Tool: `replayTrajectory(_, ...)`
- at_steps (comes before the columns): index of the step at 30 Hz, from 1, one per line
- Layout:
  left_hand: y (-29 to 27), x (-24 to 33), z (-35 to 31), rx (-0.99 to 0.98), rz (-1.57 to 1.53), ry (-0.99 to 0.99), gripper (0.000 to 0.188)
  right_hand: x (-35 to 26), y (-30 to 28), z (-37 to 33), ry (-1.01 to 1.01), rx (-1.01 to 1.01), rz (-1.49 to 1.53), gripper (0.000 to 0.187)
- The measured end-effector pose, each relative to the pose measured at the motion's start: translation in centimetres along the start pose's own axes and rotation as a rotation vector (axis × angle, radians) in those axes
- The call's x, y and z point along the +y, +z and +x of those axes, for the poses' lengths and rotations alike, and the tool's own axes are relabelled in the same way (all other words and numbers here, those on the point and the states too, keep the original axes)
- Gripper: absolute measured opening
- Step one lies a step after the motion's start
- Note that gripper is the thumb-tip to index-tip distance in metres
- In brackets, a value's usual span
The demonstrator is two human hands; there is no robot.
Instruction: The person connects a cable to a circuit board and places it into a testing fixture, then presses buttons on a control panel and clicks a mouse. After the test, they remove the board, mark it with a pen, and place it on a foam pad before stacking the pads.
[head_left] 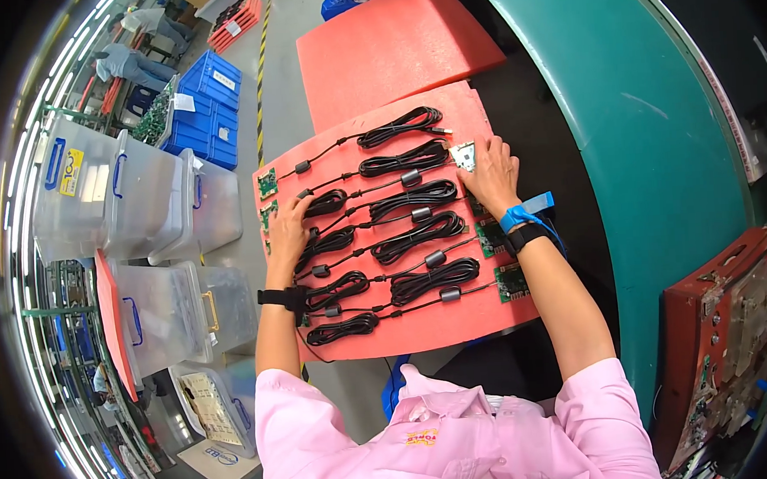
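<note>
Rows of coiled black cables (433,275) lie across a pink foam sheet (380,344), each with a dark cylindrical bead on its lead. My right hand (491,175) pinches a small, pale circuit board (463,155) at the sheet's upper right edge. On the left side, my left hand (288,231) has its fingers closed at a black cable lead (306,193), beside a coil; its grip is partly hidden. Green circuit boards (267,184) sit at the left edge. More green boards (512,282) lie at the right edge, beside my right forearm.
Another pink foam block (391,44) lies beyond the sheet. A green work surface (625,131) curves along the right, with a red fixture (722,334) at its near end. Clear plastic bins (151,195) and blue crates (208,119) stand to the left. Other people (132,66) are far back left.
</note>
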State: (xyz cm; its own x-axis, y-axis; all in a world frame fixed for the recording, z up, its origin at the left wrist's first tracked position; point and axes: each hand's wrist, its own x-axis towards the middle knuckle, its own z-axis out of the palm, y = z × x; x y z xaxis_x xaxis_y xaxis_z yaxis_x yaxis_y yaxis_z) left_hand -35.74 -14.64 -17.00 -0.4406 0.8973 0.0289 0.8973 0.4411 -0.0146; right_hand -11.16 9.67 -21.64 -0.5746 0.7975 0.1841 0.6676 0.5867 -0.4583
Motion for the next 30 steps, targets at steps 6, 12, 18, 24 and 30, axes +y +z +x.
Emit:
replayTrajectory(6, 1.2, 1.7, -0.8, 0.104, -0.12, -0.065, 0.044, 0.3, -0.6, -0.3, 0.101, 0.093, 0.183, 0.039)
replayTrajectory(12, 0.1, 8.5, -2.7, 0.263, -0.021, -0.013, 0.046, -2.1, -4.7, -4.3, -0.033, 0.16, 0.23, 0.028)
replayTrajectory(18, -3.2, 16.7, -5.5, 0.209, -0.496, 0.323, 0.025, -5.5, -12.1, -10.8, -0.193, -0.1, 0.24, 0.019)
replayTrajectory(24, -4.3, 24.3, -7.2, 0.196, -0.836, 0.629, 0.012, -5.9, -20.8, -18.2, -0.233, -0.111, 0.205, 0.021)
replayTrajectory(30, -7.4, 31.9, -8.9, 0.053, -1.031, 1.043, 0.007, -3.8, -29.6, -27.7, 0.076, -0.005, 0.092, 0.023)
